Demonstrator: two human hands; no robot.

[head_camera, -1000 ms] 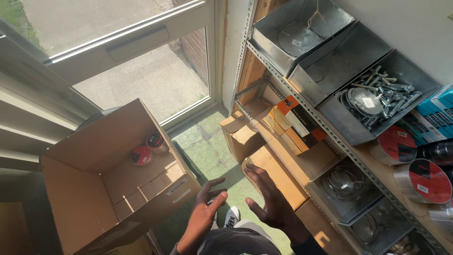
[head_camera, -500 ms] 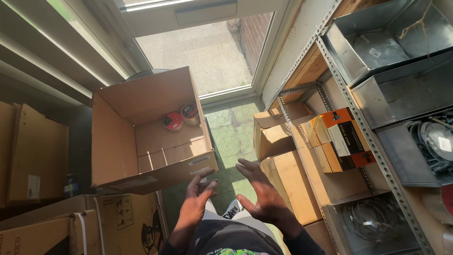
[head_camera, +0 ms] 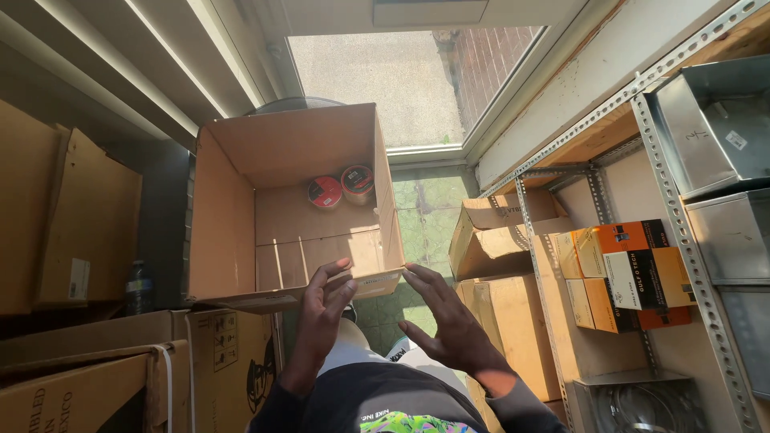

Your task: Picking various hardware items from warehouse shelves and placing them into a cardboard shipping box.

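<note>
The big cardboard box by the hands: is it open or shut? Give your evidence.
Open. The cardboard box has no flaps covering its top, so its inside shows, with two tape rolls lying at the bottom.

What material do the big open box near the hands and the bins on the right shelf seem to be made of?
Open box: brown corrugated cardboard, matte, with folded flaps and crease lines. The left hand touches its front flap.
Bins: apparently thin sheet metal, dull grey with a soft sheen, possibly galvanised steel.
</note>
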